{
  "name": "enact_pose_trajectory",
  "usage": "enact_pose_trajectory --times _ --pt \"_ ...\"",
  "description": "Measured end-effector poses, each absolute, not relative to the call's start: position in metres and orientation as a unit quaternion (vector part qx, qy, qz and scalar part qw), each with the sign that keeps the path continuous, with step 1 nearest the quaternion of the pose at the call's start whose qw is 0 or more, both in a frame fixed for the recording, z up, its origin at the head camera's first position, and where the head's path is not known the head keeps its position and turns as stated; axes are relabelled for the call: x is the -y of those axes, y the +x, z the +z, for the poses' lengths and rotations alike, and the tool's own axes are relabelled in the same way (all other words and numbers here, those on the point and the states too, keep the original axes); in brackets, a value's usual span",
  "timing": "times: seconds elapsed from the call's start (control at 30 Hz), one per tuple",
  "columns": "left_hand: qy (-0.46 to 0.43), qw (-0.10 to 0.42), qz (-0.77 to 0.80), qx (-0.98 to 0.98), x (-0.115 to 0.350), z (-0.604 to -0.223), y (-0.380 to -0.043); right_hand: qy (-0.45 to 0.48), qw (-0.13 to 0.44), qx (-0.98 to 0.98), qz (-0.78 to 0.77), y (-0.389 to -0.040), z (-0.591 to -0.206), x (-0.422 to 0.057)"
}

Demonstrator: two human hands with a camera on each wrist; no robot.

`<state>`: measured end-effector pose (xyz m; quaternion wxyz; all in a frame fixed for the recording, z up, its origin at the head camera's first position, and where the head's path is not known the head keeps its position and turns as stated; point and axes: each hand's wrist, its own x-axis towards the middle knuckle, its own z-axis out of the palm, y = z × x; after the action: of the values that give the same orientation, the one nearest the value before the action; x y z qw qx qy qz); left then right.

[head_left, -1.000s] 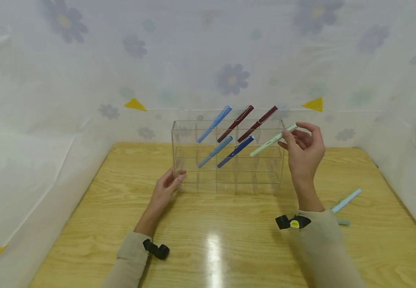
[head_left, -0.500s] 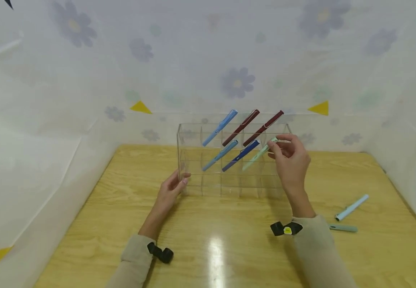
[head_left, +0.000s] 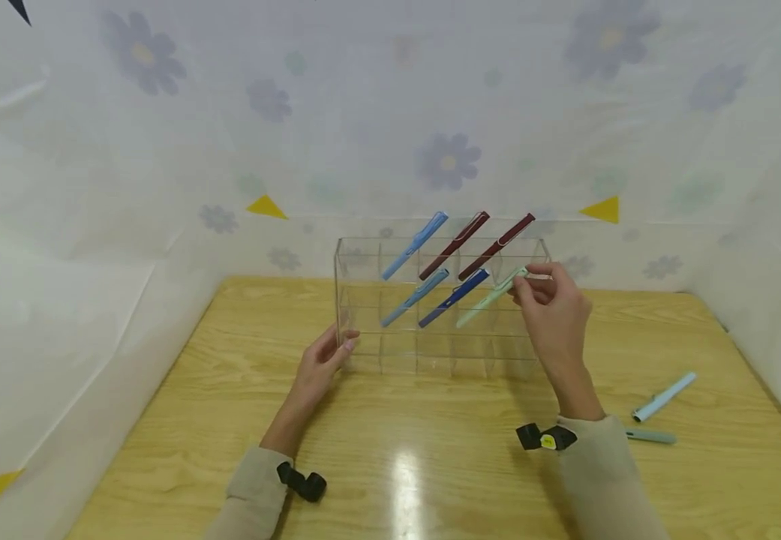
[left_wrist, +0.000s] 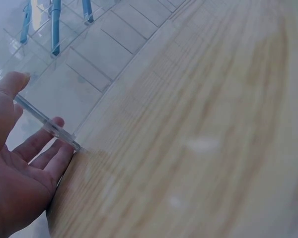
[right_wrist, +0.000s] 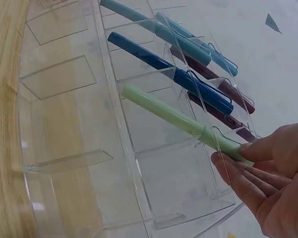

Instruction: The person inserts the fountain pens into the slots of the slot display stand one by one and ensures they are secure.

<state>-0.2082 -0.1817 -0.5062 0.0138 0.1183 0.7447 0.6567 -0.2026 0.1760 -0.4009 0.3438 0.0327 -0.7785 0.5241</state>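
My right hand (head_left: pixel 555 315) pinches the cap end of a light green pen (right_wrist: pixel 164 111) between thumb and fingers. The pen lies slanted in the middle row of a clear acrylic pen rack (head_left: pixel 434 345), right of a dark blue pen (head_left: pixel 454 298). A lighter blue pen (head_left: pixel 415 298) leans at the left of that row. Higher up, another light blue pen (head_left: pixel 415 246) and two dark red pens (head_left: pixel 455 246) rest in the top row. My left hand (head_left: pixel 316 367) holds the rack's left side panel, thumb on one face and fingers on the other.
On the wooden table (head_left: pixel 363 465), right of my right forearm, lie a pale blue pen (head_left: pixel 664 397) and a grey-green pen (head_left: pixel 652 436), partly behind the sleeve. A flowered white sheet (head_left: pixel 363 112) hangs behind the rack, with yellow triangles (head_left: pixel 266 208) on it.
My right hand has carried the light green pen left and down into the rack's middle row, beside the dark blue pen. My left hand has stayed on the rack's side.
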Motion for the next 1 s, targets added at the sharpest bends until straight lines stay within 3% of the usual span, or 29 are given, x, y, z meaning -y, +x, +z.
enact_pose_trajectory --times 0.37,0.6,1.0 --pt "0.124 0.017 0.666 -0.735 0.177 -0.505 -0.21 0.023 0.344 0.818 0.461 -0.194 -0.395 -0.189" --pt "0.1 0.014 0.656 -0.748 0.181 -0.506 -0.204 0.039 0.29 0.82 0.491 -0.186 -0.392 -0.196" --pt "0.119 0.014 0.658 -0.744 0.181 -0.507 -0.208 0.037 0.248 0.821 0.513 -0.159 -0.386 -0.247"
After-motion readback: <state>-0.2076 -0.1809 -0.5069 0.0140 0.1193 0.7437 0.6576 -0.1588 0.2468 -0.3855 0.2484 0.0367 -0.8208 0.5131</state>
